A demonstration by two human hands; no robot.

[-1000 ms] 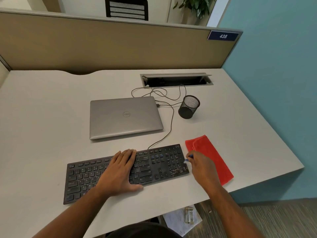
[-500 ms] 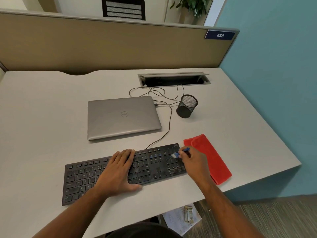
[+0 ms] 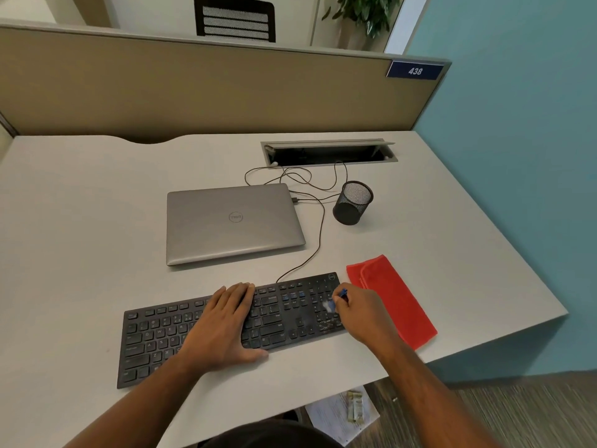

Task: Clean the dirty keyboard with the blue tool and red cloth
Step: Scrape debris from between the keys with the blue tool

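A black keyboard (image 3: 155, 337) lies along the desk's front edge, with pale dust and crumbs on its number pad at the right end. My left hand (image 3: 223, 324) rests flat on the keyboard's middle, fingers straight. My right hand (image 3: 361, 315) pinches a small blue tool (image 3: 340, 294), whose pale brush tip touches the number pad keys. A folded red cloth (image 3: 397, 299) lies on the desk just right of the keyboard, partly behind my right hand.
A shut grey laptop (image 3: 231, 221) sits behind the keyboard, with thin cables running to an open cable hatch (image 3: 329, 151). A black mesh pen cup (image 3: 353, 202) stands right of the laptop. The desk's right edge (image 3: 517, 263) runs close beside the cloth. Papers lie on the floor.
My right hand has swept the blue tool across the number pad, up toward its top edge and then back down a little. My left hand has stayed flat on the keys.
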